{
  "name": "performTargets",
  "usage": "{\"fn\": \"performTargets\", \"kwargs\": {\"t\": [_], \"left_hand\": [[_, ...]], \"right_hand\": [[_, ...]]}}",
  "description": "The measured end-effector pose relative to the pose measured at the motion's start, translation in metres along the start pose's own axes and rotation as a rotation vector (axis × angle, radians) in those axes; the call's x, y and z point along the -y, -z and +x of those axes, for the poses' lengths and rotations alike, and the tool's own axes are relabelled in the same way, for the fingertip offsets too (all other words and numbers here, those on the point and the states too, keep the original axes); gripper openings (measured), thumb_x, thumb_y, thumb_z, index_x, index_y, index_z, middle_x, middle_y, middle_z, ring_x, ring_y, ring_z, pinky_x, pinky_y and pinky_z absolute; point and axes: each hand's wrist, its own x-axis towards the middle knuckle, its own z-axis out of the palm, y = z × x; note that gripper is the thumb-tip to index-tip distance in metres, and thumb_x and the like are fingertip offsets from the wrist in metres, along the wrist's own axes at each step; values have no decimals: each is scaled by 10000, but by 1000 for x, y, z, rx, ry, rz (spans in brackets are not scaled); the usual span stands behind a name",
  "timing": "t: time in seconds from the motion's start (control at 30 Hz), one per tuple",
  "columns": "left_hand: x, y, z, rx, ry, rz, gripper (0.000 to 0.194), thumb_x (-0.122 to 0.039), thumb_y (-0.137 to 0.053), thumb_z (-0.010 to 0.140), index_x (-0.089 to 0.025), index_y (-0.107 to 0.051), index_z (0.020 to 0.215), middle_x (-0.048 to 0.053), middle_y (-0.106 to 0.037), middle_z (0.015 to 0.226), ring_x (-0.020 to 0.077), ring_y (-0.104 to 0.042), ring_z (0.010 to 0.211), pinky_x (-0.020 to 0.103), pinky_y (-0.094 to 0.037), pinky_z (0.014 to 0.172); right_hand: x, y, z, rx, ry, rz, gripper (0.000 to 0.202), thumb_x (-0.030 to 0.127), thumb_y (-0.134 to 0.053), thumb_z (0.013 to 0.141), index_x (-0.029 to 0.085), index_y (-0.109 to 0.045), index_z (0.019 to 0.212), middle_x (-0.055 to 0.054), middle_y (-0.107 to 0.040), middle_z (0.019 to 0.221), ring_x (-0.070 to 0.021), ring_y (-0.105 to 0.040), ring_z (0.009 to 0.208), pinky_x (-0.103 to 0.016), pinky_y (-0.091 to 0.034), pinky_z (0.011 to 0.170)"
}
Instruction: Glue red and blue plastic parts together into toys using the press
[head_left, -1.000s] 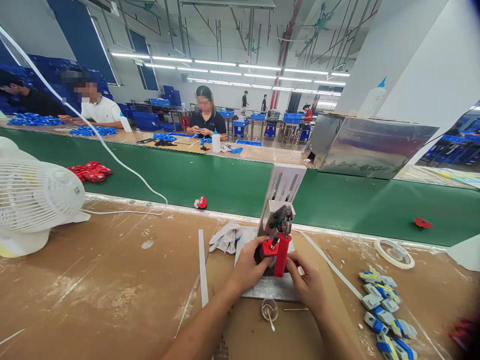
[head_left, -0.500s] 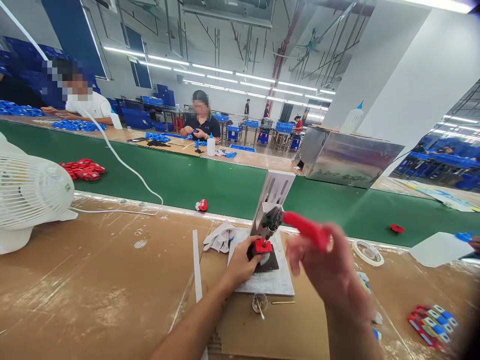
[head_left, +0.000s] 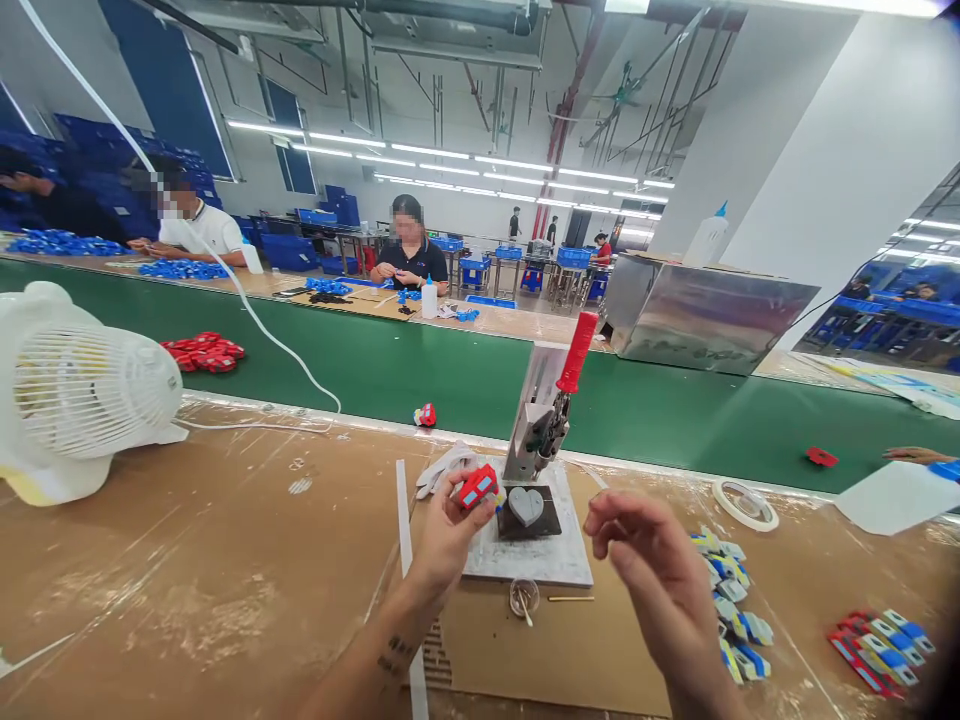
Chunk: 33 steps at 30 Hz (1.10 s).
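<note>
My left hand (head_left: 442, 535) grips a small red toy car (head_left: 478, 487) with pale blue windows, raised just left of a toggle press. The press has a metal upright (head_left: 534, 410) and a red handle (head_left: 579, 352) that points up. Below its plunger, a grey heart-shaped block (head_left: 526, 506) lies bare on a dark plate. My right hand (head_left: 652, 550) is held in the air to the right of the base, fingers curved and apart, with nothing in it. A white glove (head_left: 442, 472) lies behind my left hand.
A small cup with a cotton swab (head_left: 524, 598) stands before the press. Right of my right hand lie several blue, yellow and white toy parts (head_left: 739, 600), a tape roll (head_left: 745, 504) and assembled cars (head_left: 877, 650). A white fan (head_left: 90, 385) stands left. Co-workers sit beyond the green belt (head_left: 360, 350).
The press handle has swung up and my right hand has let go of it. My left hand has taken the red toy car off the heart-shaped block, moving it left.
</note>
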Motion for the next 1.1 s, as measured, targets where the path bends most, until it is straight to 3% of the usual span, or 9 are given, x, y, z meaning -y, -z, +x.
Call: {"fn": "performTargets", "kwargs": {"t": [0.1,0.2,0.4,0.53,0.63,0.77,0.87,1.0,1.1], "left_hand": [[-16,-8,-42,145,91,-172,728,-499,-964,587,-249,-608,1171,27,-741,954,150,-692,812,209,-520,692],[-23,-16,-73,253,107,-292,690,-448,-968,611,-299,-629,1193,-12,-731,894,113,-669,748,187,-525,698],[-23,-16,-89,281,-56,-121,561,-356,-925,702,-366,-697,1215,12,-711,1087,140,-687,918,194,-580,798],[-38,-22,-90,421,-254,-34,374,-252,-754,903,-363,-695,1255,49,-636,1272,170,-694,1087,253,-599,921],[-50,-26,-90,464,-445,7,359,-109,-651,950,-345,-671,1220,52,-643,1309,180,-671,1192,264,-603,947],[-54,-25,-91,484,-630,62,418,1,-623,922,-324,-636,1186,51,-645,1368,234,-662,1256,349,-613,985],[-53,-23,-93,530,-713,113,438,-7,-662,897,-323,-652,1201,65,-646,1385,276,-670,1250,410,-623,984],[-55,-24,-98,528,-533,186,505,-44,-681,887,-424,-672,1219,72,-691,1341,302,-702,1192,470,-639,928],[-47,-11,-97,550,-290,300,446,-154,-778,821,-392,-724,1194,116,-734,1264,375,-650,1252,531,-614,946]], "right_hand": [[-7,-15,-30,77,-102,-58,329,285,-615,1004,324,-560,1326,-58,-613,1112,-164,-600,946,-254,-551,783],[-6,-30,-39,126,-113,-2,292,348,-666,974,327,-592,1256,-39,-620,1043,-157,-606,864,-253,-558,737],[1,-36,-43,-22,-66,2,228,372,-779,902,273,-670,1075,-24,-670,924,-137,-628,743,-236,-574,669],[1,-30,-47,-106,263,-116,295,211,-749,926,237,-651,1203,-71,-747,968,-178,-697,844,-302,-628,727],[-5,-21,-55,-78,555,-340,412,39,-704,906,208,-628,1274,-95,-785,1038,-198,-742,910,-351,-660,782],[-11,-10,-65,-40,633,-488,456,55,-751,876,236,-623,1274,-80,-775,1158,-212,-752,998,-389,-673,855],[-6,-11,-61,-75,663,-496,353,57,-702,910,209,-654,1226,-90,-776,1135,-227,-738,1067,-391,-671,874],[9,-15,-51,-39,491,-357,354,160,-640,977,274,-620,1312,-93,-767,1089,-242,-741,1036,-412,-665,843],[7,3,-60,-60,280,-277,360,266,-659,975,319,-613,1328,-92,-745,1057,-234,-736,945,-391,-638,806]]}}
